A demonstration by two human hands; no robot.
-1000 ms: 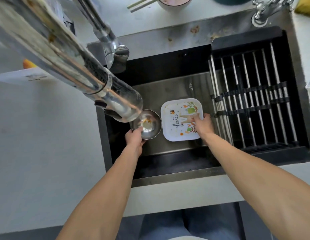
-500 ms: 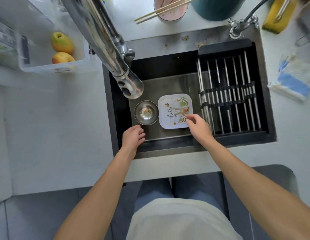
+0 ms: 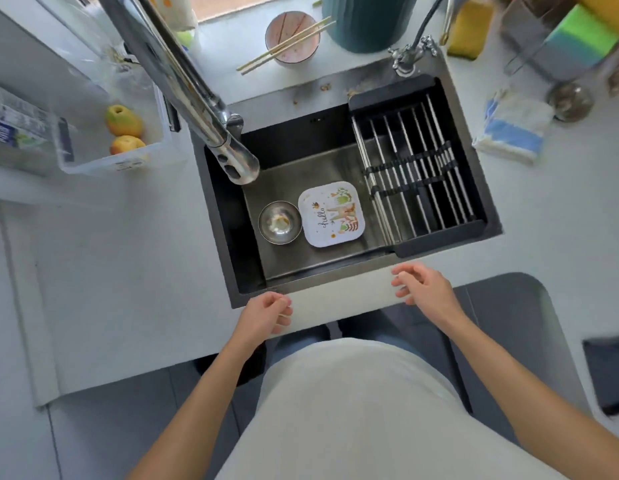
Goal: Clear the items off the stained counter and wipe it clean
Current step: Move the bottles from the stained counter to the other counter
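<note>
Two hands hover over the near edge of the counter [image 3: 135,278], both empty. Left hand [image 3: 265,315] w/ fingers loosely curled, holding nothing; right hand [image 3: 424,285] w/ fingers relaxed and slightly spread, also empty. In the sink [image 3: 232,216], a small metal bowl [image 3: 279,222] w/ food bits sits just left of a square plate [image 3: 331,213] printed "hello", the two touching or nearly so. Drying rack [image 3: 415,171] spans the sink's right side. Faucet [image 3: 183,81] reaches over from far left. On the far counter: pink bowl [image 3: 290,46] w/ chopsticks [image 3: 284,46] across it, crumbs [image 3: 324,87] near the sink rim. Folded cloth [image 3: 512,128] lies right of the sink; fruit tub [image 3: 128,147] at left.
</note>
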